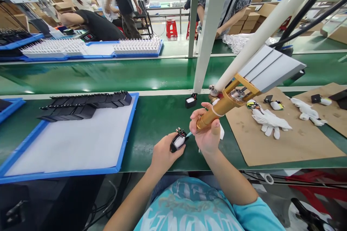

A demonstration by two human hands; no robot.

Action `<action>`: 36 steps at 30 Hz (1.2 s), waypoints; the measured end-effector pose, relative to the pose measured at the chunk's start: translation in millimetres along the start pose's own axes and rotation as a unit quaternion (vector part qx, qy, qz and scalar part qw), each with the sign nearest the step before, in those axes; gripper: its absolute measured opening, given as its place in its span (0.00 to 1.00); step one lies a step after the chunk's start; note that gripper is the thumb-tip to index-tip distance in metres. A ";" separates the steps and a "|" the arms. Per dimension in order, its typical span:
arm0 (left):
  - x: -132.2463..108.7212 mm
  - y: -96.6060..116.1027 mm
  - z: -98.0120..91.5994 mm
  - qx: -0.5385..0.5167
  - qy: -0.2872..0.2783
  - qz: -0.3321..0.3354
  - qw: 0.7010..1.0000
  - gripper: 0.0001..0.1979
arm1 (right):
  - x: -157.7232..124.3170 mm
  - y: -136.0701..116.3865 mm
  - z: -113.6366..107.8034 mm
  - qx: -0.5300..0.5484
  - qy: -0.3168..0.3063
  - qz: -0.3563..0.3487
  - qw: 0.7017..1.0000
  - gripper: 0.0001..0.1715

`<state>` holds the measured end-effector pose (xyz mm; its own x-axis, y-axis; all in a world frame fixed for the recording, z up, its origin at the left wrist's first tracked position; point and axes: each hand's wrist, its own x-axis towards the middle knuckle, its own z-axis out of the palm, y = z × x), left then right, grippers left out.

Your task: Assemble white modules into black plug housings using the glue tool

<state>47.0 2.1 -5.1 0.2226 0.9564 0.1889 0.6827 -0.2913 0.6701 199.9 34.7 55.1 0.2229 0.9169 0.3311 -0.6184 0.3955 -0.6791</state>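
Observation:
My left hand grips a small black housing with a white part inside, held just above the green bench near its front edge. My right hand is wrapped round the gold barrel of a dispensing tool. The tool's pale tip touches the housing's right side. A thick white hose runs from the tool up to the top right. Another small black housing stands on the bench behind my hands.
A blue tray with a white liner holds rows of black parts on the left. Brown cardboard on the right carries white gloves and small parts. A grey post rises behind. People work at the far bench.

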 end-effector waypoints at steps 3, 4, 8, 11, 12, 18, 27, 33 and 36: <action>0.1 1.6 -0.5 -0.012 0.005 0.006 1.000 0.17 | -0.2 1.0 0.9 0.006 -0.007 -0.007 1.000 0.21; -0.1 1.8 -0.9 -0.014 0.004 0.008 1.000 0.17 | -0.3 1.1 1.4 0.006 -0.008 -0.008 1.000 0.21; -0.8 1.4 -3.1 -0.018 -0.001 -0.001 1.000 0.16 | -0.3 0.3 4.2 -0.007 0.005 0.006 1.000 0.26; -0.8 -0.6 -2.9 -0.016 -0.005 -0.018 1.000 0.16 | -0.4 -0.9 7.4 -0.009 0.013 0.009 1.000 0.29; -0.6 -1.6 -2.0 -0.011 -0.004 -0.024 1.000 0.16 | -0.6 -1.2 8.8 -0.008 0.014 0.008 1.000 0.29; 2.3 -1.6 7.2 0.005 0.004 -0.031 0.999 0.15 | -4.4 0.6 19.2 0.002 0.005 0.013 1.000 0.30; 4.9 7.6 11.7 -0.056 0.045 0.023 0.997 0.16 | -9.4 3.6 27.3 0.026 -0.024 0.018 0.999 0.24; 3.0 6.3 12.9 -0.059 0.058 0.046 0.996 0.17 | -10.6 1.3 27.3 0.031 -0.029 0.012 0.999 0.22; 4.0 4.4 11.3 -0.038 0.048 0.048 0.997 0.15 | -11.1 0.9 25.8 0.029 -0.026 0.017 0.999 0.27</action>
<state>58.8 4.5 -9.5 0.2144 0.9229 0.3199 0.6057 -0.3826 0.6977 177.4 23.4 67.7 0.1631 0.9251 0.3430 -0.6677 0.3595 -0.6519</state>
